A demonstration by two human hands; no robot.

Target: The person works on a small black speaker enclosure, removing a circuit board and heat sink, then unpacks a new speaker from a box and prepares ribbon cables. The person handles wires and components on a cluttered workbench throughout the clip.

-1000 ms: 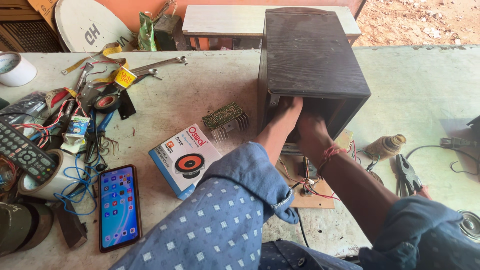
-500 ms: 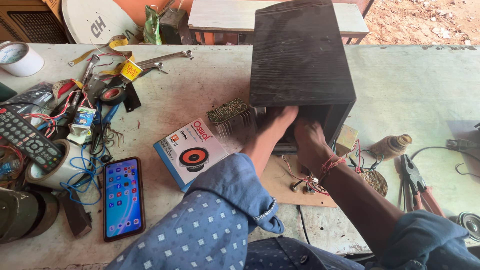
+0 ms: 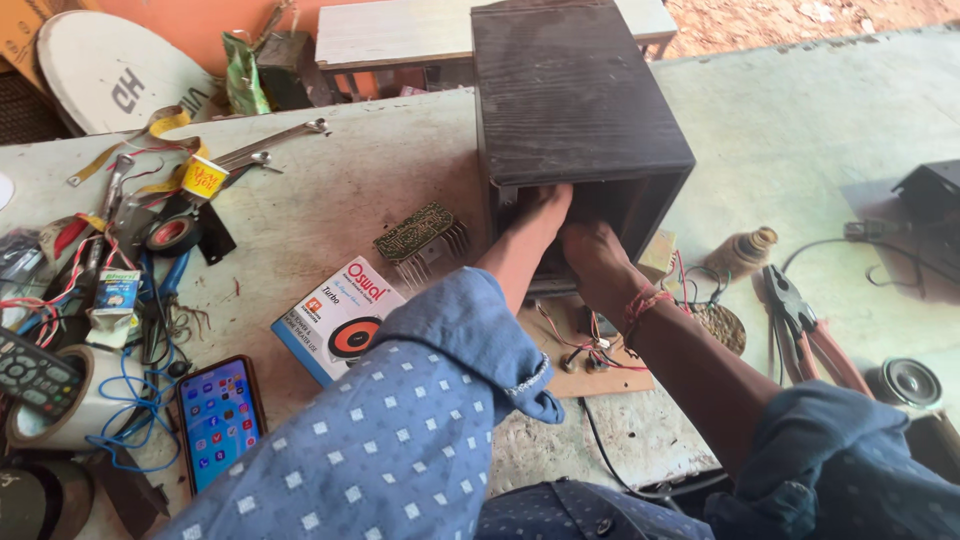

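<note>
Fingers of both hands hidden inside dark wooden cabinet; grip cannot tell.

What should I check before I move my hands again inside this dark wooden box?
1. Both hands inside the opening: ok; left hand and right hand reach into the dark wooden box.
2. Grip on anything inside: cannot tell; the fingers are hidden.
3. Box flat on the table: ok.
4. Loose wires away from the right wrist: not ok; they lie right beside it.
5. Circuit board apart from the left forearm: ok.
6. Pliers within reach: ok, to the right.
</note>
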